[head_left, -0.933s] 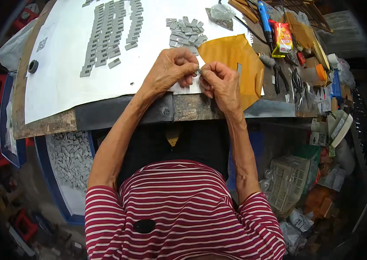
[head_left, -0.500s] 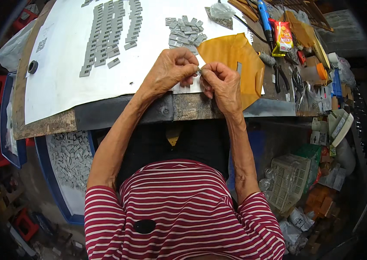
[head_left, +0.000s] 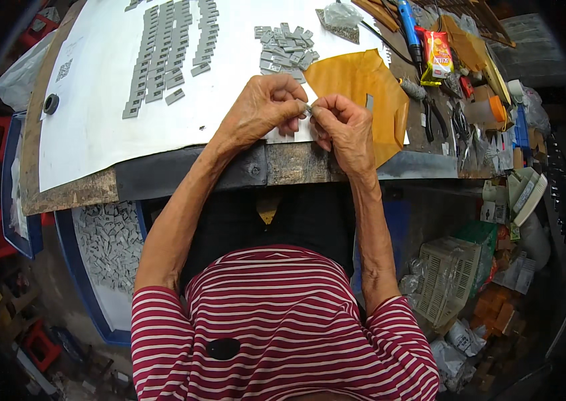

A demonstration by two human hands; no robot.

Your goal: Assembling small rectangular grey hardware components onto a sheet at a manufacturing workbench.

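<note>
Close to the table's front edge, my left hand [head_left: 269, 110] and my right hand [head_left: 344, 130] meet fingertip to fingertip. Between them is a small grey piece [head_left: 306, 110], mostly covered by the fingers, pinched by the left thumb and forefinger and by the right ones too. Just beyond the hands lies a loose pile of small grey rectangular metal pieces [head_left: 286, 50]. Similar pieces stand in long overlapping rows [head_left: 159, 60] farther left on white paper [head_left: 95, 127]. A brown paper sheet [head_left: 353, 83] with one grey piece [head_left: 369, 101] on it lies beside my right hand.
On the table's right are a blue pen-like tool [head_left: 409, 30], a red and yellow packet [head_left: 437, 57] and pliers [head_left: 438, 120]. A black ring [head_left: 51, 103] sits at the left. Below the table, a blue tray [head_left: 85, 284] holds many grey pieces; crates [head_left: 446, 274] stand lower right.
My right hand has shifted very slightly to the right, its fingertips still at the small grey piece. My left hand and the rows and pile stay as they were.
</note>
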